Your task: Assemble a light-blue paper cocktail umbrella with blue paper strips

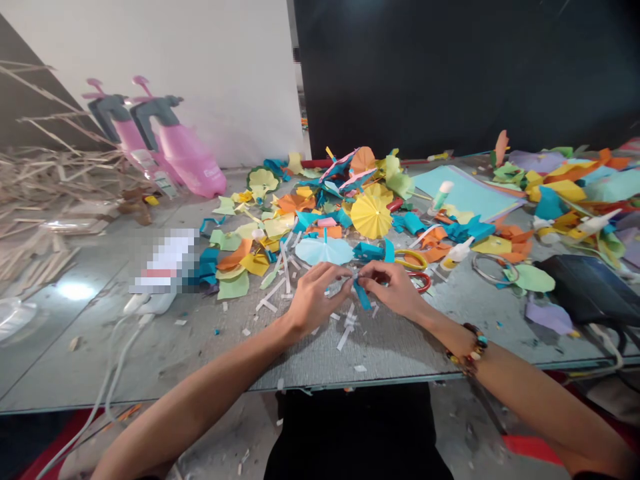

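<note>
My left hand [317, 298] and my right hand [390, 287] meet over the grey table [150, 353], with their fingertips pinching a small blue paper piece [362, 295] between them. A pale blue paper parasol [324, 251] lies just beyond my left hand. Beyond my right hand are yellow-handled scissors [411, 260] and red-handled scissors [420, 281], neither touched. White paper strips [346, 327] are scattered beneath my hands. A yellow pleated paper parasol [371, 215] sits farther back among coloured paper scraps [280, 227]. A beaded bracelet [470, 347] circles my right wrist.
Coloured paper cut-offs cover the table's back and right. A blue paper stack [465, 193], a glue stick [441, 195] and a black bag [585, 287] lie there. Wooden sticks [35, 213] and pink spray bottles [187, 160] stand at the left.
</note>
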A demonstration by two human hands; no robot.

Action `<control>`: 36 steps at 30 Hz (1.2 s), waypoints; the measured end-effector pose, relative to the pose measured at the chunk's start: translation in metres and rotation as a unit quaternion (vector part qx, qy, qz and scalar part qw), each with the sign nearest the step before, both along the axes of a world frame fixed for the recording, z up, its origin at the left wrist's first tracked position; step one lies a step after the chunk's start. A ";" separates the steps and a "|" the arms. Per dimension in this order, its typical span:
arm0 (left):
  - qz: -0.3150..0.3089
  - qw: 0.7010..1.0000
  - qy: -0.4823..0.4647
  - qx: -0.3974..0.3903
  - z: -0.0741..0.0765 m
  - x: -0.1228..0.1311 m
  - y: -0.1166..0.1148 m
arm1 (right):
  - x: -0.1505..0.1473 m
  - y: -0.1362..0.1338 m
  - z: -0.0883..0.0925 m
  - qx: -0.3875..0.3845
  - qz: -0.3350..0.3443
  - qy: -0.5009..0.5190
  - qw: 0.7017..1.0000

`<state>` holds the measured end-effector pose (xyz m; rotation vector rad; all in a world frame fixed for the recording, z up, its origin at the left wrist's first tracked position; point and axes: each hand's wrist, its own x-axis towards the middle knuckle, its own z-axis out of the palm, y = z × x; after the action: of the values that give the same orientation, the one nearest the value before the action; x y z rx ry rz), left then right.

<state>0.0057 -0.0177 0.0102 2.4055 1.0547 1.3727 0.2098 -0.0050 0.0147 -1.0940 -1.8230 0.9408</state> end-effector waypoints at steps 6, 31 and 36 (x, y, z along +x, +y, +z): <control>-0.008 0.997 0.063 0.053 0.001 -0.005 0.004 | 0.000 -0.001 0.001 0.016 -0.001 -0.013 1.000; -0.031 0.997 0.068 0.033 -0.004 -0.010 0.009 | 0.000 -0.007 0.002 0.096 0.032 -0.074 0.992; -0.031 0.997 0.059 0.034 -0.004 -0.010 0.009 | 0.000 -0.008 0.004 0.099 0.035 -0.075 0.992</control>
<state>-0.0040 -0.0084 0.0063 2.5731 0.9661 1.2818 0.2098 -0.0131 0.0188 -1.0052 -2.0405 0.7142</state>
